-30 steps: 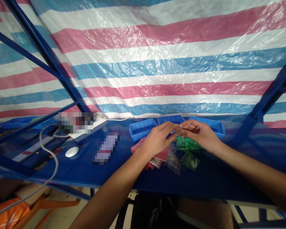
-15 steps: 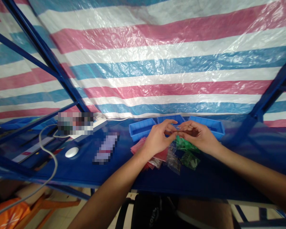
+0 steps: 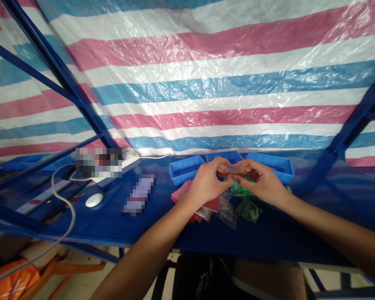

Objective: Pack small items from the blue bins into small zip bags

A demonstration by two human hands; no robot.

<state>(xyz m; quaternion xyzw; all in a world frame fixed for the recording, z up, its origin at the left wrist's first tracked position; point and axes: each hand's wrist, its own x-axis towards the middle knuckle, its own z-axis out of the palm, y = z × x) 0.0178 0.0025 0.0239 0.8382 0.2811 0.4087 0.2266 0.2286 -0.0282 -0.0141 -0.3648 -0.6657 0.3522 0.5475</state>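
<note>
My left hand (image 3: 210,179) and my right hand (image 3: 258,178) meet fingertip to fingertip above the blue table. Both are closed in a pinch around something small that I cannot make out. Beneath my left hand and wrist lie red packets (image 3: 211,204), with a clear plastic packet (image 3: 227,212) beside them. Green packets (image 3: 242,189) lie under my right hand, and a darker green packet (image 3: 249,210) is just nearer to me. Behind the hands stand a left blue bin (image 3: 186,168), a middle blue bin (image 3: 225,156) and a right blue bin (image 3: 283,167).
A white oval object (image 3: 94,200) and a blurred-out flat object (image 3: 139,195) lie to the left. A grey cable (image 3: 72,212) hangs past a power strip (image 3: 129,160). Blue frame posts flank the table (image 3: 106,229); a person's orange garment (image 3: 15,278) shows at lower left.
The fingers of both hands have curled in slightly, with the fingertips still together. My right wrist has shifted a little. The packets and bins have stayed in place.
</note>
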